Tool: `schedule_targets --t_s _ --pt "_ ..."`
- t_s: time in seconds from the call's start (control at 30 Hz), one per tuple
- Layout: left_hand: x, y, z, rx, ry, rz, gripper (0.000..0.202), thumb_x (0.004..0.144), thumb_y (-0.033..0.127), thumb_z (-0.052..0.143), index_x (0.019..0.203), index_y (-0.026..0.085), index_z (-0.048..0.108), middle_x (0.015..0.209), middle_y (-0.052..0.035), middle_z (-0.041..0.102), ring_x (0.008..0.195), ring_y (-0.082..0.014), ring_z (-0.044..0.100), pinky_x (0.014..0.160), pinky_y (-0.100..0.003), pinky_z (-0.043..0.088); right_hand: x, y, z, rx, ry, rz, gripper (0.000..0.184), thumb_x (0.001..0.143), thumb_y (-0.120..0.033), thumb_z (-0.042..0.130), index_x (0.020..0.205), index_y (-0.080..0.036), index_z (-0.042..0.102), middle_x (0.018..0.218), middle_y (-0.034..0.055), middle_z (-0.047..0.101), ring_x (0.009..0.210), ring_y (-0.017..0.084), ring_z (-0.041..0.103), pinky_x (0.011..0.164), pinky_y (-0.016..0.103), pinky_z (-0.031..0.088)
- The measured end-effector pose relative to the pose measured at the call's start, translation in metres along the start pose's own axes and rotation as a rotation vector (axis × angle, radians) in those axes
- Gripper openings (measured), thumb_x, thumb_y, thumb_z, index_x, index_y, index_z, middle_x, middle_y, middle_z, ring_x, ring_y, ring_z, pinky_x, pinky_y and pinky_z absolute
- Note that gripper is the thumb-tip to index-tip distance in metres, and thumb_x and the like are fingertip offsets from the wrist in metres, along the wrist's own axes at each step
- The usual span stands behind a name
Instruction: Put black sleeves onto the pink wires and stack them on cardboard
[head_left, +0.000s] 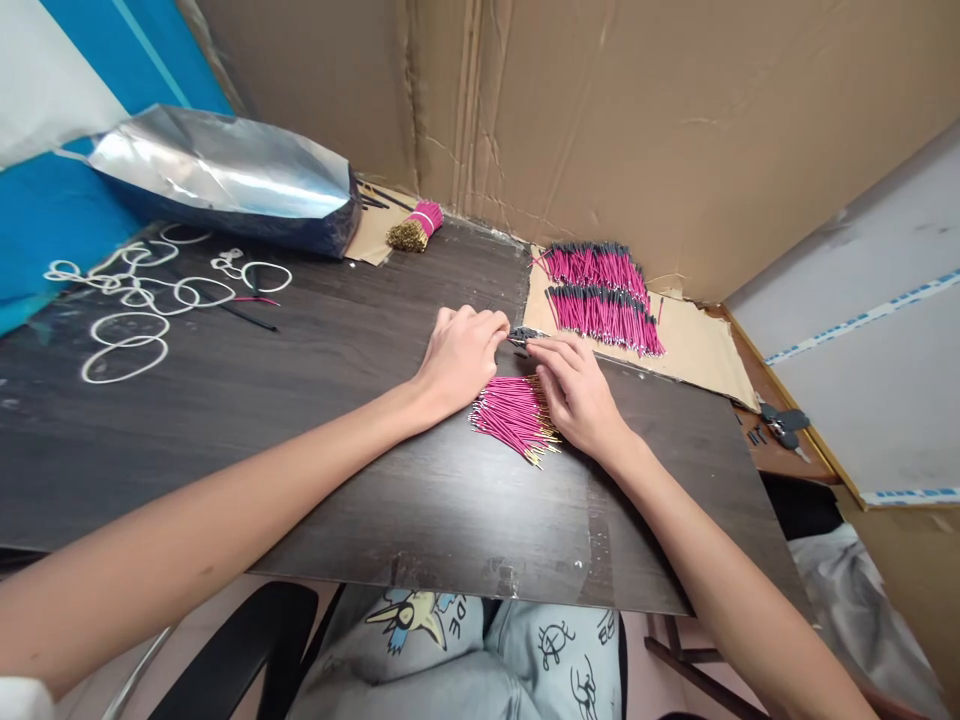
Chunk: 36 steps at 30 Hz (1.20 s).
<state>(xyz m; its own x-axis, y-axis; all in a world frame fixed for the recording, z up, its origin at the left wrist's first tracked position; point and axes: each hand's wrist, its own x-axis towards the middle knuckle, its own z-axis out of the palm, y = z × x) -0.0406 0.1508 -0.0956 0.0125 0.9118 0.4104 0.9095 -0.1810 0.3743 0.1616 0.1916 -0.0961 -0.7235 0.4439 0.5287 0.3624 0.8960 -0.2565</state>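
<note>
My left hand [459, 355] and my right hand [574, 390] meet over a dark wooden board [300, 440], fingers pinched together on a small dark piece [523, 336] between them. A loose pile of pink wires with gold tips [514, 417] lies on the board just below both hands, touching my right hand. Two neat rows of pink wires with black ends [600, 295] rest on a cardboard sheet [705, 345] just beyond my right hand.
A silver foil bag [225, 180] lies at the back left. White rubber bands [142, 300] are scattered on the left. A banded bundle of pink wires [417, 228] sits at the back. Cardboard walls [637, 110] close the rear. Small dark parts [781, 425] lie at the right.
</note>
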Motion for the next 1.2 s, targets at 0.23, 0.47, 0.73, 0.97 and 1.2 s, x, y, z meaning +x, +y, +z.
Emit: schedule_targets --t_s 0.23,0.47,0.73,0.97,1.2 --pt "0.0006 -0.0039 0.0024 -0.01 0.008 0.023 0.019 0.101 0.017 0.045 0.093 0.018 0.063 0.094 -0.0043 0.071 0.089 -0.0231 0.054 0.084 -0.039 0.034 -0.0001 0.0015 0.0001 0.042 -0.008 -0.016 0.034 0.103 -0.011 0.043 0.132 -0.017 0.058 0.132 0.0121 0.065 0.125 0.027 0.055 0.108 0.053 0.047" --pt "-0.0004 -0.0054 0.0051 -0.05 -0.019 0.103 0.019 0.1 0.017 0.044 0.095 0.018 0.063 0.094 -0.0045 0.072 0.088 -0.0225 0.054 0.086 -0.038 0.036 -0.0023 0.0017 0.0015 0.138 0.024 0.012 0.037 0.101 -0.007 0.041 0.132 -0.02 0.058 0.131 0.0114 0.065 0.124 0.025 0.058 0.107 0.051 0.048" --pt "-0.0017 -0.0038 0.0064 -0.056 -0.022 0.136 0.022 0.101 0.017 0.042 0.094 0.017 0.063 0.093 -0.0062 0.071 0.089 -0.0233 0.054 0.087 -0.039 0.037 -0.0029 0.0019 0.007 0.267 0.084 0.083 0.03 0.1 -0.009 0.045 0.123 -0.02 0.062 0.124 0.0108 0.067 0.118 0.022 0.063 0.106 0.045 0.051" --pt "-0.0025 -0.0037 0.0066 -0.115 -0.024 0.201 0.024 0.102 0.018 0.041 0.094 0.016 0.063 0.093 -0.0063 0.069 0.09 -0.0216 0.056 0.089 -0.037 0.039 -0.0002 -0.0011 0.0026 0.282 0.193 0.136 0.023 0.099 -0.009 0.049 0.111 -0.021 0.064 0.108 0.0067 0.068 0.105 0.02 0.065 0.096 0.041 0.054" --pt "-0.0036 -0.0027 0.0036 -0.036 -0.031 0.245 0.026 0.102 0.018 0.037 0.093 0.016 0.062 0.094 -0.0083 0.068 0.09 -0.0228 0.054 0.091 -0.039 0.039 -0.0004 0.0003 0.0026 0.276 0.201 0.189 0.016 0.1 -0.015 0.051 0.109 -0.022 0.062 0.108 0.0073 0.066 0.104 0.021 0.065 0.095 0.042 0.056"
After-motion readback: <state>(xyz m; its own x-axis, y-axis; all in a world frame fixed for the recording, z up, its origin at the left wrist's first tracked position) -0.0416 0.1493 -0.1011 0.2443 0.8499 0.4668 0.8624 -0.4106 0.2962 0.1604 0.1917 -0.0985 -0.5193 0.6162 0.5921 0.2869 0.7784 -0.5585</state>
